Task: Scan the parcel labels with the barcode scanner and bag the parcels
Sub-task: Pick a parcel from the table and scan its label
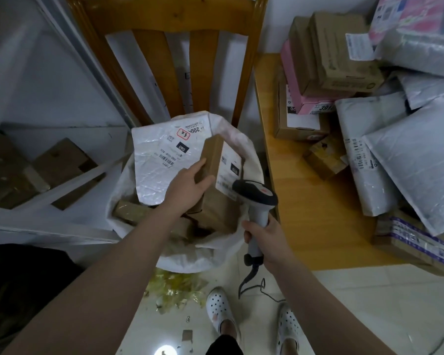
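The left hand (pixel 190 185) is holding a small cardboard box (pixel 212 156) by its narrow brown side, with the fingers curled over the edge, tilted above the open white bag (pixel 223 249). The box's white label (pixel 228 170) is facing right, toward the scanner (pixel 256 196), whose dark head is sitting just beside the label's lower corner. The right hand (pixel 265 239) is gripping the scanner's pale handle with the fingers wrapped round it, and a dark cable (pixel 250 280) is trailing from the handle toward the floor. The bag is standing open just below the back of a wooden chair (pixel 174 21). Inside it a white mailer (pixel 157 162) with printed labels is leaning at the far side, and several brown boxes (pixel 215 213) are lying beneath the held box. To the right, a wooden tabletop (pixel 313 201) is carrying a pile of parcels: cardboard boxes (pixel 338 55), a pink box (pixel 295 90) and grey mailers (pixel 420 160). Yellow scraps (pixel 174 288) are lying on the floor tiles near the person's white clogs (pixel 218 308)
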